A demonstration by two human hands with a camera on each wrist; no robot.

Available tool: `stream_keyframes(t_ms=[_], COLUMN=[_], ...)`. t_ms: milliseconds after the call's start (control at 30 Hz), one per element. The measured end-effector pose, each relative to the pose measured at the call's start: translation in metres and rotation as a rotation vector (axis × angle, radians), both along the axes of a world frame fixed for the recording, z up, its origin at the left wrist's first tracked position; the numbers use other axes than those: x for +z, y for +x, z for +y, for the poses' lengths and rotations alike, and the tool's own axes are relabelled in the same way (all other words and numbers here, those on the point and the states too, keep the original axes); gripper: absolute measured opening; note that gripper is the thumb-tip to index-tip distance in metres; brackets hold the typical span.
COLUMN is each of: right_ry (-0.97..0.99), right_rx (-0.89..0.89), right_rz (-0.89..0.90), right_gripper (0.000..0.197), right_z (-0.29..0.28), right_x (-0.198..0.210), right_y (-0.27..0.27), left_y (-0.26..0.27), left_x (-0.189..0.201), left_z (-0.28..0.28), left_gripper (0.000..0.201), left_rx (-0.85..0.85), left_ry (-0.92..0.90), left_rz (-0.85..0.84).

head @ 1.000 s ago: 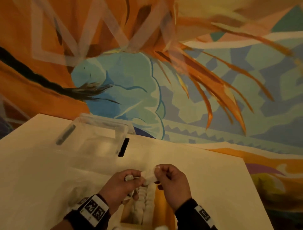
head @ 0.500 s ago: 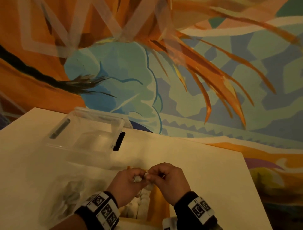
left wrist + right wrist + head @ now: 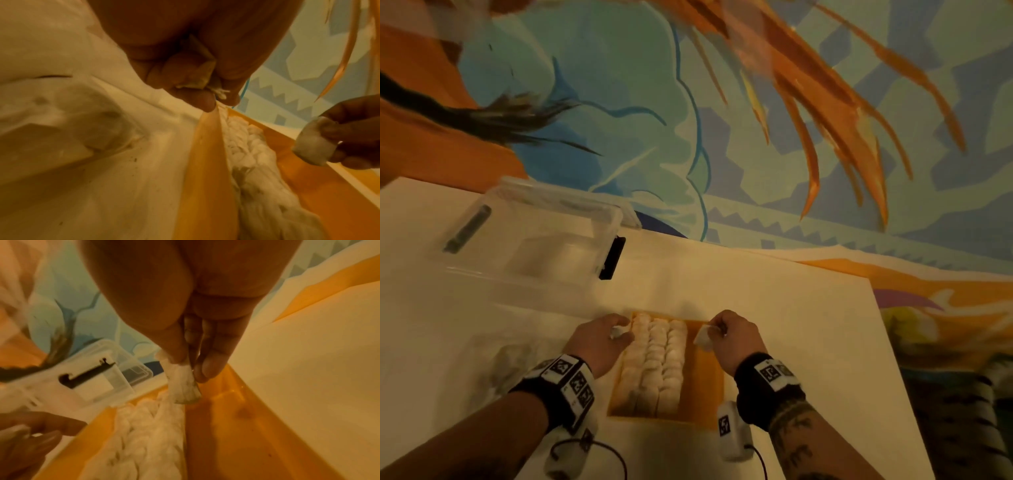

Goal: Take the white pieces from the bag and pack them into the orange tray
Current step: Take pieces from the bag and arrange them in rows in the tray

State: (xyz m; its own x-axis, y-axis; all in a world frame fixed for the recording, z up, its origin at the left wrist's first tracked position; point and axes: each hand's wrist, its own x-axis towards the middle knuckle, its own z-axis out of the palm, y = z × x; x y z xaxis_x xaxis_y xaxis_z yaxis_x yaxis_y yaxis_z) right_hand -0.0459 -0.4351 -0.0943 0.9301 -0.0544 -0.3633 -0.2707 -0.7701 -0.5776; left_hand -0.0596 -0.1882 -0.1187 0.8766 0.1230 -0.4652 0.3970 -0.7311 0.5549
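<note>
The orange tray [image 3: 703,387] lies on the white table between my hands, with three rows of white pieces [image 3: 655,363] packed in its left part; its right strip is bare. My left hand [image 3: 616,334] hovers at the tray's far left corner and pinches a small white piece [image 3: 205,81]. My right hand [image 3: 717,330] is over the tray's far right corner, pinching another white piece [image 3: 702,337], seen hanging from its fingertips in the right wrist view [image 3: 183,384]. The clear bag [image 3: 496,370] with more pieces lies left of my left wrist.
A clear plastic box [image 3: 541,243] with a black latch stands at the back left of the table [image 3: 791,342]. A painted wall rises behind the table. The table's right edge runs close to my right arm.
My hands were together over the tray holding one white lump; now they have drawn apart, each with a piece. The view has tilted down, showing the whole tray.
</note>
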Motion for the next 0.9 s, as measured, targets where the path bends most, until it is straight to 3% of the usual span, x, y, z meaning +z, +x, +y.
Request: stream_keyframes(t_ms=[133, 333, 700, 900], right_ry=[-0.165, -0.272, -0.183, -0.154], right_rx=[0.051, 0.015, -0.171, -0.205], right_rz=[0.123, 0.193, 0.101, 0.331], right_gripper=[0.02, 0.03, 0.019, 0.026], right_z=[0.02, 0.036, 0.035, 0.041], right_x=[-0.017, -0.037, -0.041, -0.045], right_y=[0.016, 0.034, 0.025, 0.011], left_y=[0.001, 0.005, 0.007, 0.006], left_x=[-0.017, -0.026, -0.03, -0.034], left_z=[0.006, 0.009, 0.012, 0.011], left_gripper=[0.052, 0.049, 0.049, 0.049], left_rx=[-0.085, -0.156, -0.15, -0.142], left_ry=[0.066, 0.101, 0.079, 0.073], left_rz=[0.102, 0.096, 0.087, 0.075])
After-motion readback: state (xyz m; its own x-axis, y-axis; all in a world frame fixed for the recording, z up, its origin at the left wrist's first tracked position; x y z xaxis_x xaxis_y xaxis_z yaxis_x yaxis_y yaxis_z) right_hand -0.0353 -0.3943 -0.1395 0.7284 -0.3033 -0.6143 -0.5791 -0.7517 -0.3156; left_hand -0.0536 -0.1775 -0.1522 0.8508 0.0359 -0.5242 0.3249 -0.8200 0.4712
